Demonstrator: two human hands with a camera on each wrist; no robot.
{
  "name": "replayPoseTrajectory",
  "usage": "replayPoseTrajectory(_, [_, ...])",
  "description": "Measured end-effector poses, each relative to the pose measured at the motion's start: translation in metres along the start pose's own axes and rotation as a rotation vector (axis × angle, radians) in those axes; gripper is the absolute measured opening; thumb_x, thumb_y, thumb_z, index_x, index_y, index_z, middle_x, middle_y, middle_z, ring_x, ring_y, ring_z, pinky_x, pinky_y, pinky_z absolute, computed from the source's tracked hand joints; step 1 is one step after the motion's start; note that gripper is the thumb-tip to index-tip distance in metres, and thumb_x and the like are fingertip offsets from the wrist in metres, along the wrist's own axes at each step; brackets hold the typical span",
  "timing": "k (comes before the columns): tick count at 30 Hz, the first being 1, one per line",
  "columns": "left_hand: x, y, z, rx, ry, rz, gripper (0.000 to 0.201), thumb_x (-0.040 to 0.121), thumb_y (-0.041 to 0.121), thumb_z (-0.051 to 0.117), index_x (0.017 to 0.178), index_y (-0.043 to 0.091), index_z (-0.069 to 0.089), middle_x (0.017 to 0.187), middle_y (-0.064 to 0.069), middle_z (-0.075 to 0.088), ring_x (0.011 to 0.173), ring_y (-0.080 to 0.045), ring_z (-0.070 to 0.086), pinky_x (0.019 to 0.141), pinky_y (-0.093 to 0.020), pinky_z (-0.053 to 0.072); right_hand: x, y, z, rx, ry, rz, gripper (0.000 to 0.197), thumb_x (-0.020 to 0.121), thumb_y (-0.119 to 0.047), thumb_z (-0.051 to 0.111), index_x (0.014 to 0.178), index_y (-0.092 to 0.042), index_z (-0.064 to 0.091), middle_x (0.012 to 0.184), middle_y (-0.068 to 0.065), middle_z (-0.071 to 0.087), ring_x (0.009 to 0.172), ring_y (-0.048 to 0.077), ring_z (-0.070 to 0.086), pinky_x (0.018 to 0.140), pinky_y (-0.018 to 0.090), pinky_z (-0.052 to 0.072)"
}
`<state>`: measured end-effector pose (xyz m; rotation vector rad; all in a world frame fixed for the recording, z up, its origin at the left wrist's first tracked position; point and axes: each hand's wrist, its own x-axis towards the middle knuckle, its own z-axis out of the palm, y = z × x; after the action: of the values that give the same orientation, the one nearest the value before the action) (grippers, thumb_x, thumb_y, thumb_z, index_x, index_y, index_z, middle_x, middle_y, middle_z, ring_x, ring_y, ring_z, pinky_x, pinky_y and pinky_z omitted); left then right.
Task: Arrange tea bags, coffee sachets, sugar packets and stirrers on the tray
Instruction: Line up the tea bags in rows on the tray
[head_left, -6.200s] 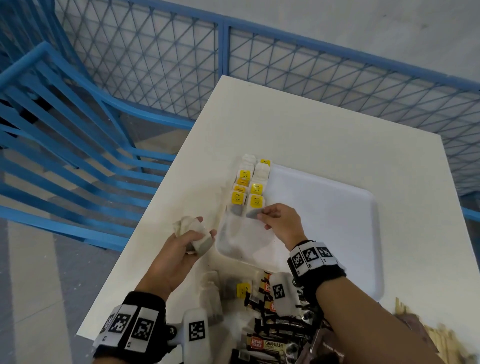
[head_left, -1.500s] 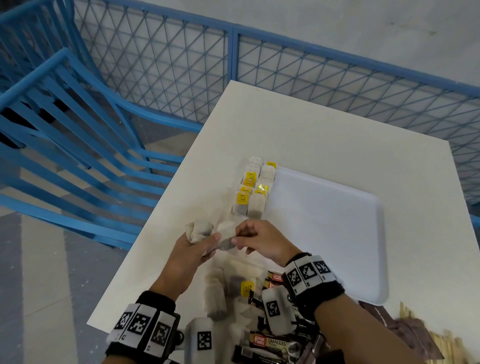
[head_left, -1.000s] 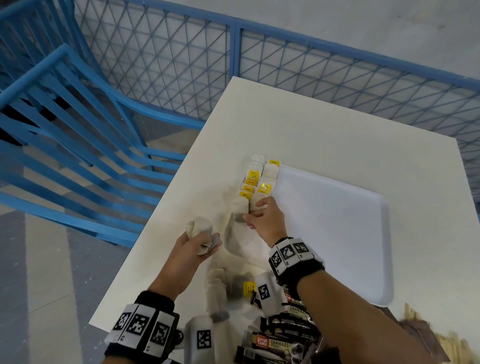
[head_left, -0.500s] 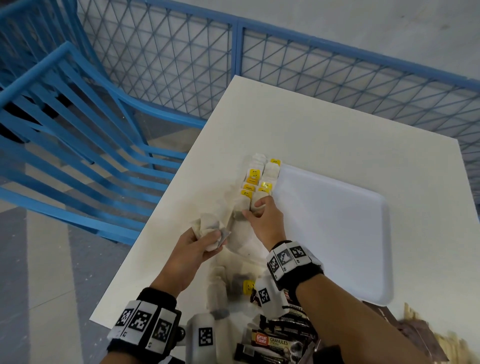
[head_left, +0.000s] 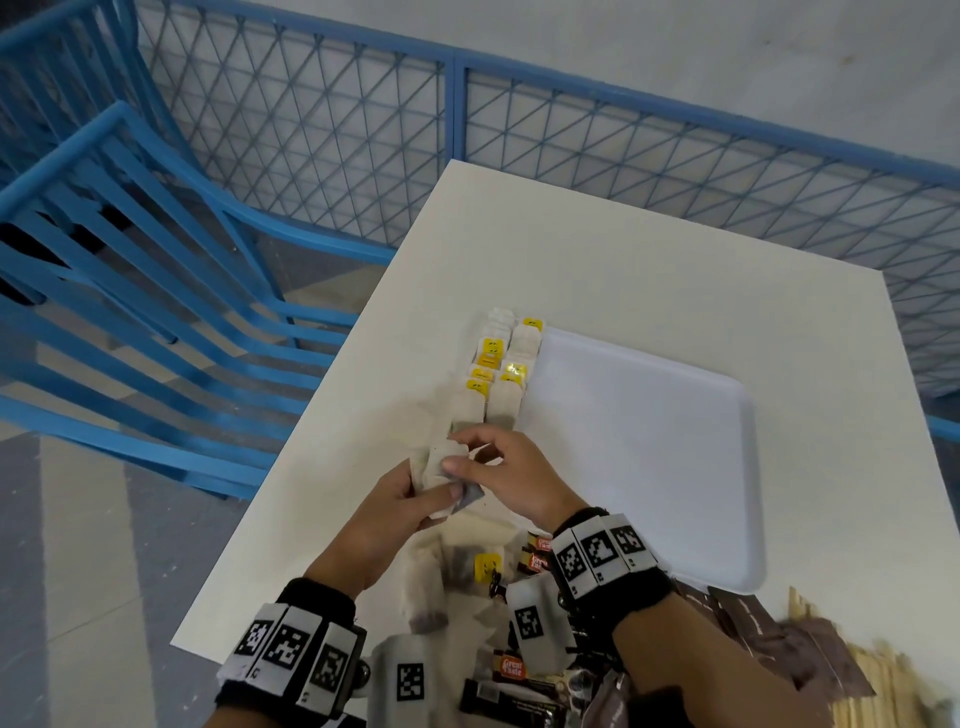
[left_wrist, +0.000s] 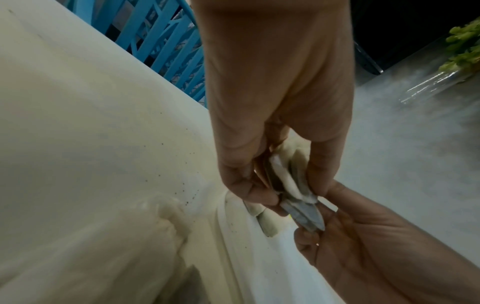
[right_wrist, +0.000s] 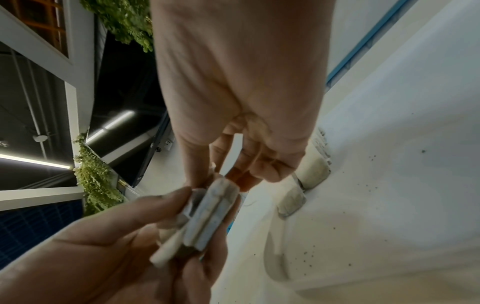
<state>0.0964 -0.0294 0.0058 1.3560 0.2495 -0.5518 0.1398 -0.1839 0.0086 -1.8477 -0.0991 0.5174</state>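
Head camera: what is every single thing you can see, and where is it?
table: one, cream, centre
tray: one, white, on the table, right side
laid tea bags: two rows, whitish with yellow tags, along the tray's left edge
held tea bags: small stack, whitish, between both hands
loose tea bags: several, near table edge
coffee sachets: several, dark, bottom
stirrers: bundle, pale wood, bottom right
chair: blue, left
fence: blue mesh, behind
left hand: grips the stack
right hand: fingers pinch one bag
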Motion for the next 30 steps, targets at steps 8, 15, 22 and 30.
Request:
replayPoseTrajectory(8, [-0.005,0.005,0.007,-0.295,-0.022,-0.116,0.035,0.097,0.031,0.041,0.122,0.011,0.057,0.116,-0.015,0.066,0.106,-0.03,0.064,0.08,-0.034,0.057,-0.007,0.005,-0.005,0.129,0.098,-0.002,0.007,0.084,-0.015,0.067,0.085,-0.02,0.062,0.073,-0.011,0.061,0.062,-0.004,0.054,0.06,0.011,0.042])
replayPoseTrajectory(15, [0.0,0.003,0.006,-0.382,0.094,-0.084,0.022,0.096,0.01,0.046,0.115,0.004,0.055,0.092,-0.015,0.067,0.074,-0.022,0.07,0.069,-0.028,0.059,-0.011,0.0,-0.011,0.439,0.105,0.041,0.005,0.095,-0.009,0.049,0.092,-0.011,0.053,0.087,0.005,0.062,0.076,0.014,0.061,0.067,0.024,0.054])
replayPoseTrajectory(22, [0.003,0.001,0.003,-0.357,0.195,-0.05,0.017,0.096,0.006,0.046,0.108,0.008,0.056,0.094,-0.015,0.066,0.076,-0.022,0.069,0.069,-0.026,0.058,-0.016,0.0,-0.023,0.437,0.138,0.038,0.011,0.095,-0.008,0.048,0.099,-0.016,0.053,0.094,0.011,0.062,0.076,0.017,0.061,0.062,0.024,0.054])
replayPoseTrajectory(30, [0.003,0.001,0.009,-0.237,0.099,0.026,0.026,0.087,0.012,0.058,0.114,0.01,0.058,0.103,-0.01,0.069,0.09,-0.018,0.068,0.075,-0.025,0.056,-0.021,0.006,-0.01,0.258,0.058,0.017,0.028,0.082,-0.013,0.069,0.099,-0.025,0.05,0.082,0.013,0.061,0.07,0.018,0.062,0.058,0.022,0.052])
